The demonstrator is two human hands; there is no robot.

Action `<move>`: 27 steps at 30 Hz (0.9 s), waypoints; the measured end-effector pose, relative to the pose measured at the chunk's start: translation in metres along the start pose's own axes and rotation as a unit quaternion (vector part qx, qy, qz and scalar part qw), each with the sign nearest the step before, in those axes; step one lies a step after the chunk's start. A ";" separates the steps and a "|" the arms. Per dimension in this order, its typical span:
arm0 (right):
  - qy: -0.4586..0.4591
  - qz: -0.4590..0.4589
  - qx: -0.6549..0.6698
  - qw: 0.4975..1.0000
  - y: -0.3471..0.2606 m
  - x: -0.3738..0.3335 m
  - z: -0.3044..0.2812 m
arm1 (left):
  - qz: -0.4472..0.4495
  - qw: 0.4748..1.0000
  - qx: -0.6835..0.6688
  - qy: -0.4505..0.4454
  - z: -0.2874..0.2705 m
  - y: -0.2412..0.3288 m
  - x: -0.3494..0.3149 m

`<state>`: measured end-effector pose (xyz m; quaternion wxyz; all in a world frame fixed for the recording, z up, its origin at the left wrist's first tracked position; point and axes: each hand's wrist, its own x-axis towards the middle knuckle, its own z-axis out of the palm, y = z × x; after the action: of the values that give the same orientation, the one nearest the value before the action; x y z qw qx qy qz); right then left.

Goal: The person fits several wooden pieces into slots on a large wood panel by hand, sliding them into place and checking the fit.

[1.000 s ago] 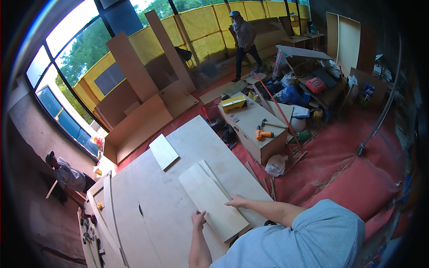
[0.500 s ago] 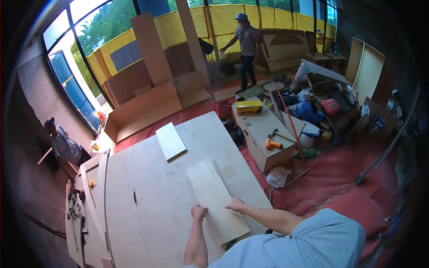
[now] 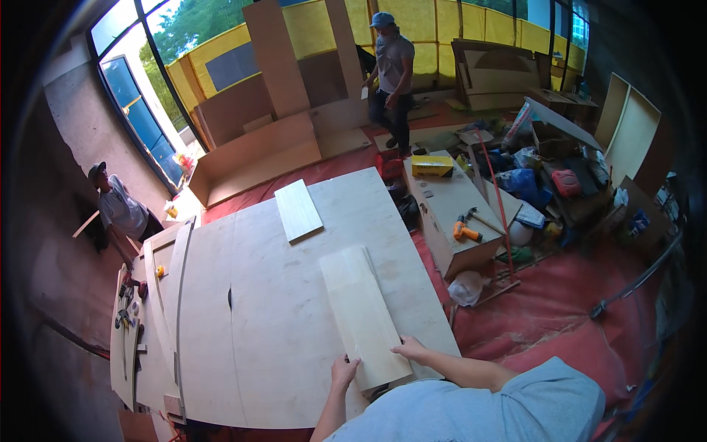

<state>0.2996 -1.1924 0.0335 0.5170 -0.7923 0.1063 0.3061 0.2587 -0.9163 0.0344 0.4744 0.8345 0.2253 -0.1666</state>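
A long pale wooden board (image 3: 359,313) lies in front of me on a large plywood worktop (image 3: 265,309). Along its right edge the rim of another board shows beneath it. My left hand (image 3: 345,370) grips the board's near left edge, thumb on top. On the opposite edge, slightly farther out, my right hand (image 3: 410,348) is closed with its thumb on the upper face. The undersides of my fingers are hidden. A shorter pale board (image 3: 298,211) rests flat farther off on the worktop, apart from both hands.
Right of the worktop stands a wooden box (image 3: 471,254) bearing an orange drill (image 3: 466,230), a hammer (image 3: 486,219) and a yellow carton (image 3: 432,166). Red sheeting (image 3: 530,317) covers the floor. One person (image 3: 392,74) is at the far side, another (image 3: 125,206) at the left, near tools.
The long board and both my hands have come nearer to me over the worktop. The far person has stepped closer. My view has shifted, moving the scene rightward.
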 end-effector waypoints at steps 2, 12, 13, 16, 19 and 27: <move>0.000 0.007 -0.006 1.000 0.018 -0.015 -0.003 | -0.024 0.999 0.025 -0.019 0.008 0.008 -0.033; -0.104 0.027 0.119 0.987 -0.001 -0.039 0.016 | -0.010 0.990 -0.090 -0.105 0.000 -0.038 -0.023; -0.104 0.024 0.130 0.986 -0.001 -0.040 0.018 | -0.025 0.990 -0.103 -0.091 0.001 -0.041 -0.023; -0.118 0.006 0.159 0.980 0.007 -0.044 0.019 | -0.005 0.992 -0.092 -0.080 0.005 -0.049 -0.026; -0.128 0.002 0.169 0.977 0.010 -0.048 0.022 | 0.025 0.991 -0.114 -0.065 0.006 -0.061 -0.029; -0.089 0.027 0.103 0.990 0.001 -0.061 0.013 | -0.056 0.995 -0.035 -0.079 -0.009 -0.014 -0.029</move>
<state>0.2459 -1.1905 0.0658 0.5951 -0.7009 0.1121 0.3768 0.2273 -0.9086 0.0432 0.5096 0.7877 0.2393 -0.2502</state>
